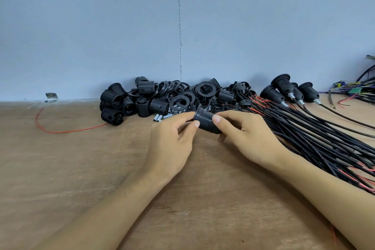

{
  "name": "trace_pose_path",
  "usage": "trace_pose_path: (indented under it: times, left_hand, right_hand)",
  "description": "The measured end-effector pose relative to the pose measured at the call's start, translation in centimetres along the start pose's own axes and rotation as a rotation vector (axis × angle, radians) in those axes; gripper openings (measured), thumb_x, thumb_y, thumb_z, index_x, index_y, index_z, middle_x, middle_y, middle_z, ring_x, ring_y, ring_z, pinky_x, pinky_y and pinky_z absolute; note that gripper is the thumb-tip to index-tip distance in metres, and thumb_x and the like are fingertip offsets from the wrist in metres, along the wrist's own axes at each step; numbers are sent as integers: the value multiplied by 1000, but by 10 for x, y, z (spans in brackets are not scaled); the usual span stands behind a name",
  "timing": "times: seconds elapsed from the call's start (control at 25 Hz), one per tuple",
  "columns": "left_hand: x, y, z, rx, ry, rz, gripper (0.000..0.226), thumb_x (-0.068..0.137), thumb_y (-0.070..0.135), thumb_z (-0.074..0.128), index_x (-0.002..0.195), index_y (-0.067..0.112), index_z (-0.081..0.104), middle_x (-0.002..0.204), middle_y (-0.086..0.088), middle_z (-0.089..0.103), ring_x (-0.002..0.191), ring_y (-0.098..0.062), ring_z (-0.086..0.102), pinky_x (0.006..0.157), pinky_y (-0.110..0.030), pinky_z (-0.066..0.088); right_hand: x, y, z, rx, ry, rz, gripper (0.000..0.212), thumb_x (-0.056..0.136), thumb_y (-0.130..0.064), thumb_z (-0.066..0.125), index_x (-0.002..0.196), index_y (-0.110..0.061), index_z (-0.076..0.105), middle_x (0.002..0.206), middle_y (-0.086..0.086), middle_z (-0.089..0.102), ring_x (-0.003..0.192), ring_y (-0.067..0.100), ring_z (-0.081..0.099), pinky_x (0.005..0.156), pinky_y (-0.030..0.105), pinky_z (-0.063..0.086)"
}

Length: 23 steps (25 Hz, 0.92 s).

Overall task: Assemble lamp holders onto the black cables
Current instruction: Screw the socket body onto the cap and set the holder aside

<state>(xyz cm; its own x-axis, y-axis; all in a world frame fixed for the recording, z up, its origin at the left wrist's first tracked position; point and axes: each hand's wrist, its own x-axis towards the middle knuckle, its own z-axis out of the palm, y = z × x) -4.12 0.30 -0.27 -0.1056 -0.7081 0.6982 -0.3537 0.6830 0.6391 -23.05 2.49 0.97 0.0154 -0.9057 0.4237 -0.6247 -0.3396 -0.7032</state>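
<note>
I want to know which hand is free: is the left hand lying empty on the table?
No, the left hand pinches the black lamp holder, which the right hand grips from the other side.

Both hands, left (172, 138) and right (249, 138), grip one black lamp holder (207, 122) above the table (81, 168). Black cables (316, 134) lie just right.

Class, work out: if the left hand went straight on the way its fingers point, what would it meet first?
The black lamp holder, which the left hand pinches; beyond, probably the right hand.
</note>
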Motion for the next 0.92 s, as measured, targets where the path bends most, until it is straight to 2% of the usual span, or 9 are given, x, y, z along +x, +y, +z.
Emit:
trace_pose_path:
  times: [0.08, 0.16, 0.32, 0.4, 0.48, 0.56, 0.68, 0.8, 0.92]
  left_hand:
    - [0, 0, 0, -84, -46, -50, 48, 90, 2, 71, 97, 49, 70, 88, 49, 63, 93, 21, 63, 81, 5, 39]
    - [1, -1, 0, -124, -70, -77, 50, 89, 0, 72, 97, 49, 68, 96, 41, 68, 97, 15, 66, 84, 1, 43]
    - [2, -6, -1, -155, -107, -173, 24, 88, 5, 75, 99, 26, 77, 103, 19, 76, 101, 4, 69, 92, -14, 52]
    - [3, -5, -1, -211, -143, -233, 5, 92, 18, 74, 95, 22, 77, 93, 16, 76, 93, 2, 70, 87, -16, 52]
    - [4, -4, -1, -260, -137, -255, 29, 98, 39, 63, 83, 16, 74, 65, 11, 65, 71, 2, 61, 72, -10, 43]
    - [6, -6, -2, -259, -118, -281, 43, 99, 47, 59, 80, 11, 73, 62, -8, 56, 63, -7, 50, 61, -16, 38]
    - [7, -4, -4, -345, -131, -354, 11, 99, 23, 65, 93, 24, 75, 81, 9, 75, 79, -1, 68, 73, -10, 49]
    - [5, -4, -1, -342, -206, -383, 36, 98, 4, 61, 116, 35, 63, 104, 21, 76, 99, 7, 68, 78, -2, 46]
    - [2, -5, 3, -323, -186, -380, 53, 95, -8, 58, 119, 39, 61, 106, 25, 74, 103, 11, 66, 81, -1, 45]
  right_hand:
    - [1, -1, -1, -12, -4, 10, 26, 101, -45, 50, 102, -33, 73, 69, -9, 72, 63, -6, 59, 63, 6, 38]
    - [1, -1, -2, -8, -14, 12, 27, 102, -45, 49, 103, -33, 72, 69, -9, 73, 61, -6, 57, 62, 6, 37]
    - [0, -1, -1, 13, 12, -4, 24, 101, -41, 52, 106, -31, 73, 70, -8, 73, 63, -7, 59, 63, 5, 38]
    - [0, -1, -2, 23, 19, -13, 23, 100, -40, 54, 108, -30, 73, 71, -9, 73, 67, -6, 62, 65, 5, 39]
    - [-1, -1, -2, 23, 7, -21, 22, 100, -40, 55, 109, -30, 73, 72, -10, 73, 69, -5, 64, 66, 5, 39]
    - [-1, -1, -2, 24, -9, -37, 21, 100, -38, 56, 109, -29, 72, 74, -11, 72, 73, -3, 66, 69, 6, 40]
    - [-1, 1, -2, 34, -14, -47, 21, 99, -36, 57, 109, -27, 72, 76, -12, 72, 77, -1, 68, 71, 8, 43]
    - [1, 4, -4, 36, 16, -39, 21, 100, -36, 57, 111, -26, 72, 77, -9, 73, 77, -2, 68, 72, 8, 43]
    - [2, 5, -4, 53, 13, -53, 22, 100, -35, 57, 114, -25, 71, 80, -9, 74, 80, 1, 70, 76, 10, 46]
